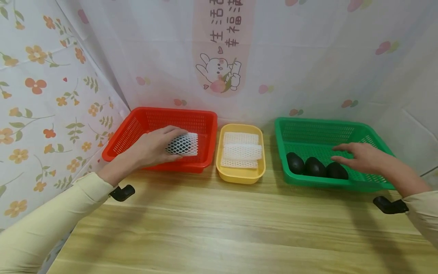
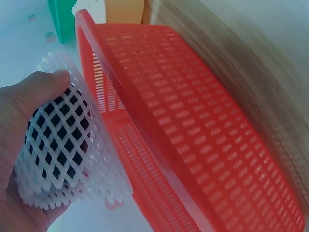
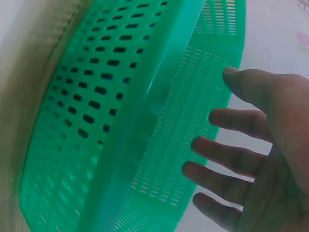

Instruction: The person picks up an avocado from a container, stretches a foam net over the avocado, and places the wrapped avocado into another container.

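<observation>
Three slotted plastic baskets are counted on the pale wood-grain counter (image 1: pixel 219 228): a wide red rectangular basket (image 1: pixel 184 167) left of centre, a small yellow rounded-rectangular basket (image 1: pixel 239 177) at centre, and a wide green rectangular basket (image 1: pixel 315 135) at right of the frame. One white foam-mesh sleeve (image 1: pixel 192 144) is in hand, with one dark oval object (image 2: pixel 60 135) visible through its mesh. It is located over the red basket, left of centre in the head view; contact with the basket cannot be determined. Its long axis lies roughly level, left to right, with the mesh end pointing toward the right of the frame. The left hand (image 1: pixel 154 146) grips it, fingers and thumb curled around opposite sides, parted only by the sleeve's width. The right hand (image 1: pixel 357 156) is over the green basket at right, fingers extended and well spread, thumb apart, holding nothing. Near it, three smooth black oval fruits (image 1: pixel 315 167) lie in a row along the green basket's near side. The yellow basket contains at least three white foam-mesh sleeves (image 1: pixel 242 151), long axes left to right, the middle one overlapping its neighbours; any further layers are hidden.
</observation>
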Available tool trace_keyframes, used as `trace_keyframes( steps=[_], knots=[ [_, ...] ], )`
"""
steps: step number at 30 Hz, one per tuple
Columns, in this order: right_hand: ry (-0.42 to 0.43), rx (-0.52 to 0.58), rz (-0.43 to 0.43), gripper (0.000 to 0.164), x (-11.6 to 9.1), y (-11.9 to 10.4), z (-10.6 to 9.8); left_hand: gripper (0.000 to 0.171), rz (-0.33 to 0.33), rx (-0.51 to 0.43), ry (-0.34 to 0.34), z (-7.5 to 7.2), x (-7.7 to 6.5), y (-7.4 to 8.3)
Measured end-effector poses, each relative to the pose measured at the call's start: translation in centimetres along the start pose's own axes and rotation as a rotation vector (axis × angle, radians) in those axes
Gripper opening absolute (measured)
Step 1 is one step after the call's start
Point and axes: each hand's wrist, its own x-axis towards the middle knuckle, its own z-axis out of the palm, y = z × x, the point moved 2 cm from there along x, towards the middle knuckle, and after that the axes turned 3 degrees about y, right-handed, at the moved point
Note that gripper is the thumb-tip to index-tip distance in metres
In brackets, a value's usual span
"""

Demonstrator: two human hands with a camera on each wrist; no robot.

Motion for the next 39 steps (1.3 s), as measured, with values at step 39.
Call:
trace_keyframes(
  steps=[39],
  knots=[
    [-0.205, 0.071, -0.038, 0.054, 1.4, 0.8, -0.4, 0.069, -0.11, -0.088, -0.538, 2.4, 5.3, -1.4]
  ],
)
